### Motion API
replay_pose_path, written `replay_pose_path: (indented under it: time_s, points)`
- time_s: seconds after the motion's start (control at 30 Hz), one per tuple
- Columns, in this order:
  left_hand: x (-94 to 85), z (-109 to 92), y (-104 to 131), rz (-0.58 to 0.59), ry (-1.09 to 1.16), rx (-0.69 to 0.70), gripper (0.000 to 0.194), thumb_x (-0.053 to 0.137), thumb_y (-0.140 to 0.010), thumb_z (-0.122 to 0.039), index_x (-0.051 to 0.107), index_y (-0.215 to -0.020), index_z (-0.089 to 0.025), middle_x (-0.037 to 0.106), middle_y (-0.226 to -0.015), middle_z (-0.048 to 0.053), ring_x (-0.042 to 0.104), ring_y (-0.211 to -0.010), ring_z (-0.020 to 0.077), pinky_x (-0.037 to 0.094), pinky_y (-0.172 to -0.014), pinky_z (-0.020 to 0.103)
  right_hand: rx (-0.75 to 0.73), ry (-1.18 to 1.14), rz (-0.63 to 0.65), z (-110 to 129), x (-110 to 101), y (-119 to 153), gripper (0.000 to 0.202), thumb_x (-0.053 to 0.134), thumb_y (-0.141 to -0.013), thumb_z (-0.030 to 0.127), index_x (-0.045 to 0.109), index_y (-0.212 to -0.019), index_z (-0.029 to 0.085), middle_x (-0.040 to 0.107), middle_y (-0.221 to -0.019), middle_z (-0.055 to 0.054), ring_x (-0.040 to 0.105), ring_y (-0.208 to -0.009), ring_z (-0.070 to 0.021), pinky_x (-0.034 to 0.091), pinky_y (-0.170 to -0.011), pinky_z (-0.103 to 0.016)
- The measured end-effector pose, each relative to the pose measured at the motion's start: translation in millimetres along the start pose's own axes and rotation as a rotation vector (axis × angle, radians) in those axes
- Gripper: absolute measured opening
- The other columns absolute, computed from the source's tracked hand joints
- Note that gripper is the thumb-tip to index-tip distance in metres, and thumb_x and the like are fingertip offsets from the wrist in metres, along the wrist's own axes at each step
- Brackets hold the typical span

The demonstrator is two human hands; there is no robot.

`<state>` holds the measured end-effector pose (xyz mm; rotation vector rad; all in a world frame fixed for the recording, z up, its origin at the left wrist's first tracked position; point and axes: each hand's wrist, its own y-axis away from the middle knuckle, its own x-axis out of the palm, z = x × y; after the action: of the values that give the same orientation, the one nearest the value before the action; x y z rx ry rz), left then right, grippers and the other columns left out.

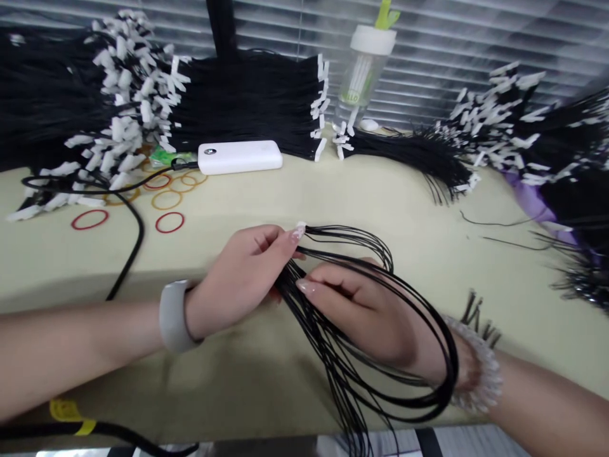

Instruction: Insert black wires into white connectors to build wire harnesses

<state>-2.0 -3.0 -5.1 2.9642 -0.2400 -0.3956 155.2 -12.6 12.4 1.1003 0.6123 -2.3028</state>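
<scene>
A bundle of thin black cables is looped in the middle of the head view, its loose ends hanging past the table's front edge. My left hand, with a grey wristband, pinches the bundle at its upper left, where a white connector shows at the fingertips. Inside the loop, my right hand has its thumb and fingers closed on the cables just right of my left hand. The loop passes over the right wrist, which wears a clear beaded bracelet.
Piles of black cables with white connectors line the back. A white power bank with a black cord, a clear bottle, and red and yellow rubber bands lie on the pale table. More cables are at right.
</scene>
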Motion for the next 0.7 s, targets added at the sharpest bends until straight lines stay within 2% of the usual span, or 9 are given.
replay_pose_path:
  time_s: [0.1, 0.2, 0.37, 0.53, 0.7]
  points:
    - [-0.1, 0.2, -0.5, 0.017, 0.003, 0.015, 0.038, 0.039, -0.077, -0.052, 0.05, -0.067, -0.017, 0.043, -0.047, -0.004, 0.041, -0.041, 0.0075, 0.03, -0.037, 0.017, 0.078, -0.041, 0.022, 0.5, 2.6, 0.7, 0.022, 0.038, -0.085, 0.021, 0.055, -0.072, 0.017, 0.055, -0.066, 0.003, 0.048, -0.065, -0.0072, 0.037, -0.063, -0.021]
    - [-0.6, -0.3, -0.2, 0.033, 0.015, 0.005, 0.038, 0.039, -0.077, -0.052, 0.048, -0.065, -0.017, 0.043, -0.047, -0.004, 0.041, -0.04, 0.0075, 0.03, -0.036, 0.017, 0.093, -0.052, 0.021, 1.0, 2.1, 1.8, 0.019, 0.038, -0.084, 0.017, 0.054, -0.072, 0.017, 0.054, -0.066, 0.004, 0.047, -0.064, -0.0068, 0.036, -0.062, -0.02]
    - [-1.6, -4.4, 1.1, 0.049, -0.007, 0.006, 0.038, 0.039, -0.078, -0.051, 0.048, -0.065, -0.017, 0.043, -0.045, -0.005, 0.041, -0.039, 0.0071, 0.031, -0.035, 0.016, 0.086, -0.081, 0.086, 1.1, 1.5, 2.5, 0.023, 0.034, -0.086, 0.026, 0.051, -0.072, 0.018, 0.05, -0.065, 0.004, 0.044, -0.063, -0.0068, 0.035, -0.061, -0.021]
    - [-1.5, -8.0, 1.4, 0.065, -0.034, 0.01, 0.039, 0.037, -0.079, -0.05, 0.045, -0.061, -0.017, 0.043, -0.046, -0.005, 0.041, -0.04, 0.0061, 0.032, -0.036, 0.015, 0.085, 0.013, 0.048, 0.8, 2.0, 3.7, 0.021, 0.035, -0.084, 0.022, 0.048, -0.069, 0.018, 0.049, -0.064, 0.004, 0.042, -0.061, -0.0065, 0.033, -0.059, -0.021]
    - [-0.8, -8.4, 1.7, 0.075, -0.04, 0.007, 0.037, 0.039, -0.079, -0.048, 0.046, -0.062, -0.016, 0.043, -0.046, -0.005, 0.042, -0.038, 0.0053, 0.033, -0.035, 0.014, 0.095, 0.056, 0.031, 2.0, -0.8, 2.7, 0.013, 0.042, -0.076, 0.016, 0.05, -0.066, 0.018, 0.046, -0.057, 0.006, 0.039, -0.054, -0.0049, 0.03, -0.053, -0.019]
